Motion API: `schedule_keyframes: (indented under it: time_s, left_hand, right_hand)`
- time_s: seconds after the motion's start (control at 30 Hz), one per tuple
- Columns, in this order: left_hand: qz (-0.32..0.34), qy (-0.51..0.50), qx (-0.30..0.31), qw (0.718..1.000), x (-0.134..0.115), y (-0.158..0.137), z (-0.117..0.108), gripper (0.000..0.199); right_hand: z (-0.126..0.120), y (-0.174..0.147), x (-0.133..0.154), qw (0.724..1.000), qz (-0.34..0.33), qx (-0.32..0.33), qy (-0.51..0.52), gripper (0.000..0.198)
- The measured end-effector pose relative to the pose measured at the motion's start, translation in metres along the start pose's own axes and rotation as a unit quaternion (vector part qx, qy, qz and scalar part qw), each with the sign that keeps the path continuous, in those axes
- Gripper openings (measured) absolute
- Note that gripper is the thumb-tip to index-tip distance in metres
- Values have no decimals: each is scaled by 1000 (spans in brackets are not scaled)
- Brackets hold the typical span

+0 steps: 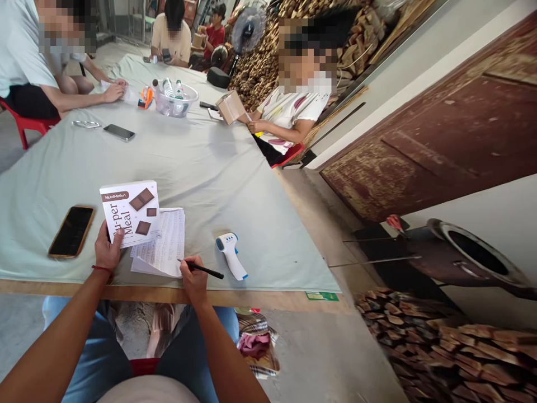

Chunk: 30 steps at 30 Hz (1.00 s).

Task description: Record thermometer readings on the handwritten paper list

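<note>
My left hand [108, 246] grips the lower left edge of a white box [133, 215] printed with brown chocolate squares and the words "NutriMotion" and "Meal". The box is held tilted above the table, partly over some sheets of paper [168, 246] covered in handwriting. In my right hand [194, 280] is a black pen [210, 271], its tip at the right edge of the papers. A white and blue infrared thermometer [232, 256] lies to the right of that hand. Left of the box rests a dark-screened phone [72, 230] in a brown case.
A grey-green cloth [268, 224] covers the table. Farther back are another phone [119, 132], a plastic basin [176, 106] with bottles, and an orange tape dispenser [146, 97]. A person at right holds a cardboard box [231, 107]; several others sit around. Firewood [453, 347] lies at lower right.
</note>
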<state>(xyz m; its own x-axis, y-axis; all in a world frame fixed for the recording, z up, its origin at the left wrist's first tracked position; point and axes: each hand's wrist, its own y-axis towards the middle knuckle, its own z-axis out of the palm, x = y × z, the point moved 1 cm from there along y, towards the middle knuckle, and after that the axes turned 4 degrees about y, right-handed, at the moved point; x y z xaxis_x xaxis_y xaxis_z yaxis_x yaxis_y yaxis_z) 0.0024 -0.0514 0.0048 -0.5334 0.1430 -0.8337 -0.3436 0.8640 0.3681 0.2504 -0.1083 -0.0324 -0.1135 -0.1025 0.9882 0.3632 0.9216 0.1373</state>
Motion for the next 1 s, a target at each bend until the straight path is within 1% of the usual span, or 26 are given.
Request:
schedule_keyframes:
  time_s: [0.17,0.47,0.63,0.87,1.0]
  left_hand:
    - [-20,1,-2,1000,0,0,0,64]
    - [-18,1,-2,1000,1,-1,1,62]
    - [-13,-2,-5,1000,1,-1,1,60]
    - [-19,-6,-5,1000,3,-1,2,66]
    - [-14,-8,-2,1000,3,-1,1,65]
  right_hand:
    - [-2,-1,-2,999,-19,18,-33,17]
    - [-1,0,-3,997,-23,40,-64,18]
    - [-1,0,0,997,-18,36,-64,18]
    - [-1,0,-1,997,-14,36,-64,18]
    - [-2,0,-2,997,-13,40,-62,18]
